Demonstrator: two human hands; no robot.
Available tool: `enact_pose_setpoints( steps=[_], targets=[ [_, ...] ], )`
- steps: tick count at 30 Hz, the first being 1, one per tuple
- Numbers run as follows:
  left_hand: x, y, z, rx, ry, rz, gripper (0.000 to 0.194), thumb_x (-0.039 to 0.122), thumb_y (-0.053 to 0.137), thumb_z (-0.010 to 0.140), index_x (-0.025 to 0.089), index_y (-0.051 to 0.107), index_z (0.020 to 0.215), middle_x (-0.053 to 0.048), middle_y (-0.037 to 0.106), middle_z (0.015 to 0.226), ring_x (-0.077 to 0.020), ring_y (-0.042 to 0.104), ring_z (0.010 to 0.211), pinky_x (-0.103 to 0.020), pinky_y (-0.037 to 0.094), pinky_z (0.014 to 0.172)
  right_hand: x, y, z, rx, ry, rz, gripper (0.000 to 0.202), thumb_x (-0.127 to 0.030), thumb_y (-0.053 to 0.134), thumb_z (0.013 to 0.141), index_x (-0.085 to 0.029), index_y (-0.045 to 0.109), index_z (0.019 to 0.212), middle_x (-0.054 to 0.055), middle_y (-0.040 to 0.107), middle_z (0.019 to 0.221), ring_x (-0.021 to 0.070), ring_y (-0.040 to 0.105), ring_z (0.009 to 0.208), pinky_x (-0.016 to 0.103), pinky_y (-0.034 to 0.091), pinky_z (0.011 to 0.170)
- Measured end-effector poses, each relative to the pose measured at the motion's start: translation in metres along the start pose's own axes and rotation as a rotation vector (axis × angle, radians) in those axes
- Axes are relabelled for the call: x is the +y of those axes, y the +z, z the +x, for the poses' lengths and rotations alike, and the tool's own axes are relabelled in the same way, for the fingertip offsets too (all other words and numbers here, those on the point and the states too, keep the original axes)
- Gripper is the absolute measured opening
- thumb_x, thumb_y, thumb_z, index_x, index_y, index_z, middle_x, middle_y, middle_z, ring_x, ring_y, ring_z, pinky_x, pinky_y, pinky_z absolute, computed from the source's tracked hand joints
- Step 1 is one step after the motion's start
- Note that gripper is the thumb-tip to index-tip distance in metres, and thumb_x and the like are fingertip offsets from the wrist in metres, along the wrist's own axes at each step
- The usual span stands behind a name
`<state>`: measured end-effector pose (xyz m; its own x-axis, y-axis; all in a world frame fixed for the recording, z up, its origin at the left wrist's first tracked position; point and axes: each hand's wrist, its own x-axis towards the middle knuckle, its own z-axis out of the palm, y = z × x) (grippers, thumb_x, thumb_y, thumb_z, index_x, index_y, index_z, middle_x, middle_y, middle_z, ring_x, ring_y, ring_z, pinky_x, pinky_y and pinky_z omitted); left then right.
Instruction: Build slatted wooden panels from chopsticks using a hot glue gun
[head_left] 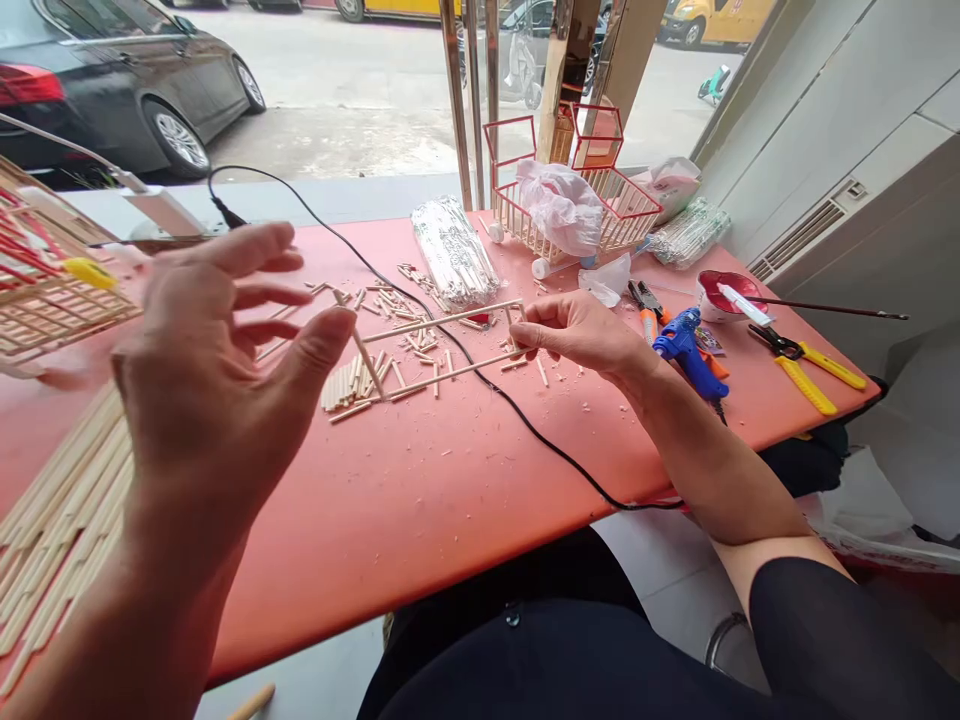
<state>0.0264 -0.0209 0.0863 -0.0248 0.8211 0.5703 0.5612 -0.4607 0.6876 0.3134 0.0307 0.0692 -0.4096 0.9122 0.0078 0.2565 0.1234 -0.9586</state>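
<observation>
My right hand pinches the right end of a narrow rectangular frame made of thin wooden sticks. The frame is tilted above the table, and its left crosspiece comes close to my left thumb. My left hand is raised with its fingers spread and bent, and nothing shows between them. From this view I cannot tell whether the thumb touches the frame. Short cut sticks lie in a row beneath the frame's left end, and more loose pieces are scattered behind it.
The pink table bears a black cord, a wrapped stick bundle, and long sticks. At right are a blue glue gun, yellow-handled pliers and a red-lined bowl. A red-trimmed stick cart stands behind.
</observation>
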Motion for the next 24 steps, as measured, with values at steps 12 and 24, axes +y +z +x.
enact_pose_setpoints(
  steps=[12, 24],
  targets=[
    [-0.039, 0.001, -0.003, -0.537, -0.704, -0.352, 0.039, 0.052, 0.091, 0.072, 0.016, 0.076, 0.068, -0.005, 0.070, 0.068, -0.0081, 0.049, 0.055, -0.022, 0.035, 0.052, 0.006, 0.007, 0.002, -0.220, 0.048, -0.146, 0.031, -0.039, 0.068, 0.092, -0.014, 0.074, 0.075, 0.004, 0.074, 0.073, 0.0113, 0.066, 0.067, 0.020, 0.044, 0.055],
    [-0.065, -0.012, -0.012, -0.819, -0.744, -0.273, 0.029, 0.046, 0.082, 0.079, 0.018, 0.078, 0.073, -0.004, 0.071, 0.063, -0.0126, 0.054, 0.053, -0.022, 0.040, 0.049, -0.007, -0.005, -0.014, -0.023, 0.259, -1.120, 0.021, -0.031, 0.068, 0.100, -0.015, 0.080, 0.094, 0.011, 0.078, 0.093, 0.0230, 0.070, 0.089, 0.031, 0.039, 0.071]
  ],
)
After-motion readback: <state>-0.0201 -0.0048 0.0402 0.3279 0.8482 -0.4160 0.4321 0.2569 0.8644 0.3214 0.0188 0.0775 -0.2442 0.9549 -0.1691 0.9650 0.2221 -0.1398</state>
